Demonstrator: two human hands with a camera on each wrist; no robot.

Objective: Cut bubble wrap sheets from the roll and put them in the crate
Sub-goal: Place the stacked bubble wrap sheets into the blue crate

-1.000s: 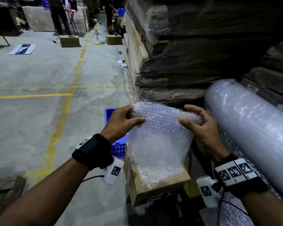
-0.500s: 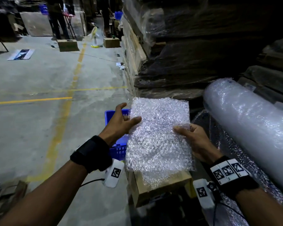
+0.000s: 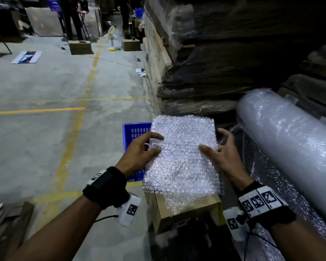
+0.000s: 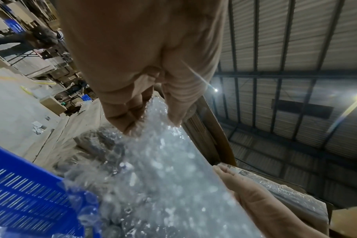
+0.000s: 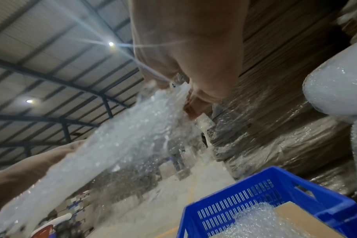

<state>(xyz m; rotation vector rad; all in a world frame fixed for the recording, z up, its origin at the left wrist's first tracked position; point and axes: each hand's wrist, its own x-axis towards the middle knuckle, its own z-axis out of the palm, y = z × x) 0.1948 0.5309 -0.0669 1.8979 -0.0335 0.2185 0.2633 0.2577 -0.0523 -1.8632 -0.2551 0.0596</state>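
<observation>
- Furthest left in my head view I see grey concrete floor (image 3: 36, 140) crossed by worn yellow painted lines; the wrist views catch only slivers of it, but show a ribbed metal roof with bright lamps that the head view misses.
- The blue slotted plastic crate (image 3: 134, 132) stands on the floor just behind my left hand (image 3: 139, 153); the right wrist view alone looks inside it, onto bubble wrap and a brown cardboard edge.
- My left hand pinches the left edge of the clear, pebbled bubble wrap sheet (image 3: 183, 155), thumb on top and the other fingers beneath; the left wrist view confirms film squeezed between thumb and fingers.
- The sheet is rectangular, held nearly flat between both hands above an open brown cardboard box (image 3: 186, 210), its bubbles glinting white.
- My right hand (image 3: 220, 153) holds the sheet's right edge, thumb laid on top, the other fingers spread at its edge; the right wrist view shows film nipped at the fingertips.
- At the far right lies the large cylindrical bubble wrap roll (image 3: 290, 147), smooth and milky, with loose wrap trailing beneath, in front of dark stacks of film-wrapped cardboard (image 3: 215, 76).
</observation>
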